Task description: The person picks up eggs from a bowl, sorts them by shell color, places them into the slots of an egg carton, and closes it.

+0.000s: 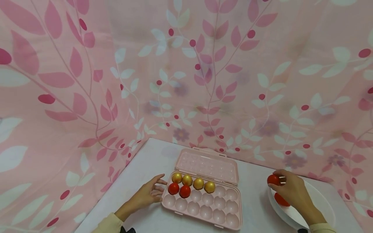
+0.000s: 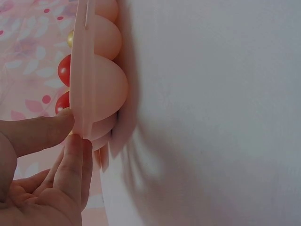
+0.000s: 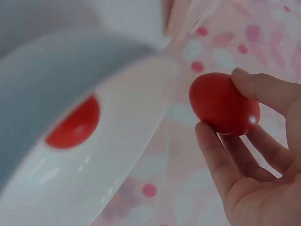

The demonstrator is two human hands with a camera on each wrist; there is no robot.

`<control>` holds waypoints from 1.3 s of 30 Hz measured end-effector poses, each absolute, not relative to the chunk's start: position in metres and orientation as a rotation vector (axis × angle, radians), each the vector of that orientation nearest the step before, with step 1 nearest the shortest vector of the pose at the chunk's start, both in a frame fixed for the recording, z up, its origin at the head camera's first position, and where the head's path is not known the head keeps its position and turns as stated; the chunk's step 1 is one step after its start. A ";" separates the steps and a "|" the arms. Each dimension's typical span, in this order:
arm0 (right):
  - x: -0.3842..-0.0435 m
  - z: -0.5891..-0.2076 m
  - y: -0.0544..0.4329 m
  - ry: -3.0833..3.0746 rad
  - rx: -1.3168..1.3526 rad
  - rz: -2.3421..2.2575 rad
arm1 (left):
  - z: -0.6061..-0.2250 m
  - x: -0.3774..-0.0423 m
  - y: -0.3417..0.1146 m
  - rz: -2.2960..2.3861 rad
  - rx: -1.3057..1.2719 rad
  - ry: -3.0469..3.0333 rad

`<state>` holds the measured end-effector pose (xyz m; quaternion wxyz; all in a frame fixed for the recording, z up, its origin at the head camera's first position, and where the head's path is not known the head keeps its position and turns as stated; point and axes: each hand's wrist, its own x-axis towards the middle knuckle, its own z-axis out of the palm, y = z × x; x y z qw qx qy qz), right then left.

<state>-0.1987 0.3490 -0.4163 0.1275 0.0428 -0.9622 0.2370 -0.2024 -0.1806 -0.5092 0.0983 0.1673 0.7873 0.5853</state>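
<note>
My right hand (image 1: 292, 191) pinches a smooth red egg (image 3: 223, 103) between thumb and fingertips, above the left rim of a white bowl (image 1: 323, 200). Another red egg (image 3: 77, 123) lies in that bowl, partly hidden by the hand in the head view. My left hand (image 1: 147, 193) touches the left rim of an open pink egg carton (image 1: 201, 223) with extended, lightly bent fingers; the thumb rests against the rim in the left wrist view. Several gold eggs (image 1: 198, 183) fill the left part of its back row. Two red eggs (image 1: 185, 191) sit at the left of the middle row.
The carton's lid (image 1: 207, 165) lies folded back behind it on the white table (image 1: 157, 152). Other cups (image 1: 206, 212) of the carton hold nothing. Pink leaf-patterned cloth (image 1: 204, 81) hangs behind and at the left of the table.
</note>
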 end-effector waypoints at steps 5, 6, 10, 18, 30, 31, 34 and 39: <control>-0.204 -0.424 0.303 -2.639 0.235 0.830 | -0.510 -0.203 -0.182 1.737 0.495 2.337; -0.205 -0.427 0.294 -2.620 0.258 0.856 | -0.511 -0.203 -0.181 1.737 0.495 2.337; -0.208 -0.438 0.257 -2.620 0.335 0.974 | -0.511 -0.203 -0.180 1.745 0.500 2.324; -0.208 -0.460 0.196 -2.642 0.471 1.310 | -0.510 -0.201 -0.178 1.748 0.479 2.325; -0.213 -0.472 0.146 -2.739 0.707 1.324 | -0.512 -0.202 -0.179 1.737 0.473 2.337; -0.213 -0.472 0.143 -2.744 0.719 1.319 | -0.512 -0.203 -0.180 1.735 0.468 2.338; -0.214 -0.472 0.135 -2.769 0.745 1.303 | -0.513 -0.203 -0.180 1.727 0.471 2.340; -0.216 -0.471 0.126 -2.836 0.729 1.262 | -0.514 -0.205 -0.182 1.722 0.486 2.335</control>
